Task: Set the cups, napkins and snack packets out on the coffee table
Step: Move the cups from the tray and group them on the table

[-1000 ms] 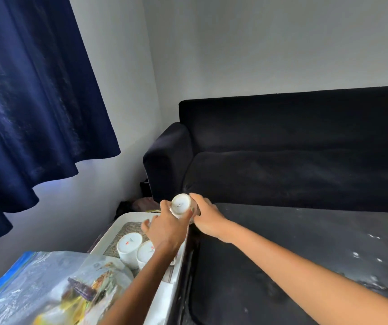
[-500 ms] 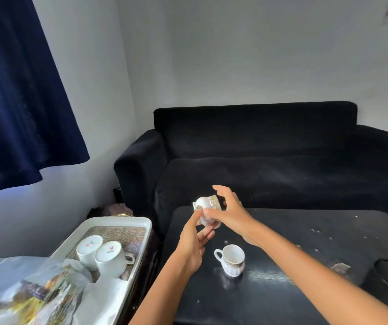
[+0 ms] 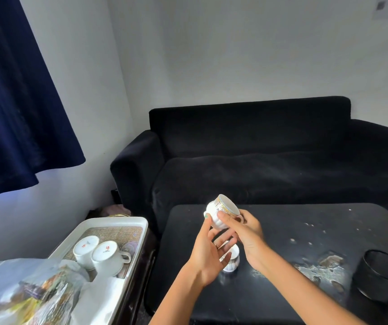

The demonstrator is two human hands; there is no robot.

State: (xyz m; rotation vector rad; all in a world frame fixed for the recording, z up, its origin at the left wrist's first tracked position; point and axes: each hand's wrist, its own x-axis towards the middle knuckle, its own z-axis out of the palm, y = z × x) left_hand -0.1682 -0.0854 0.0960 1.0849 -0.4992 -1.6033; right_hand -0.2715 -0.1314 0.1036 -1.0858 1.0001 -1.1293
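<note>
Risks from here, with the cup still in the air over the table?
1. The ribbed cup is tilted and held only by fingertips of both hands, right hand and left hand; it might slip.
2. A second cup sits on the coffee table right below the hands, half hidden; lowering blind could knock it.

Read this as a home living room: I saw a black sofa (image 3: 270, 160) at 12 o'clock, a dark coffee table (image 3: 305, 231) in front of it, a navy curtain (image 3: 12, 102) at 10 o'clock, plain white walls (image 3: 235, 48).
</note>
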